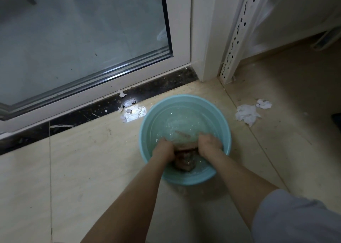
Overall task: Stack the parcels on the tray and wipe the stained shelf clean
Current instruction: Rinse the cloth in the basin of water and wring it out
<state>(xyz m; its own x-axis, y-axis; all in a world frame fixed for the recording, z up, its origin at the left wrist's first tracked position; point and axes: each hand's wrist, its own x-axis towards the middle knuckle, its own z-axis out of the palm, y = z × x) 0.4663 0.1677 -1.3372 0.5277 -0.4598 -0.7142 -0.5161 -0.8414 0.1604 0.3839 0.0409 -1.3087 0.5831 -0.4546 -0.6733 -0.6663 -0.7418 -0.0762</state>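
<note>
A light blue basin (227,132) with water in it stands on the tiled floor. A brown wet cloth (185,161) lies in the water at the near side of the basin. My left hand (164,147) grips the cloth's left end and my right hand (209,144) grips its right end, both dipped into the basin. The water surface is rippled with small bright specks. No parcels, tray or stained shelf board show in this view.
A glass door (83,39) with a white frame and a dark stone threshold (110,104) runs along the left. A white perforated shelf upright (238,37) stands at the back right. Crumpled white paper (247,113) lies on the floor right of the basin.
</note>
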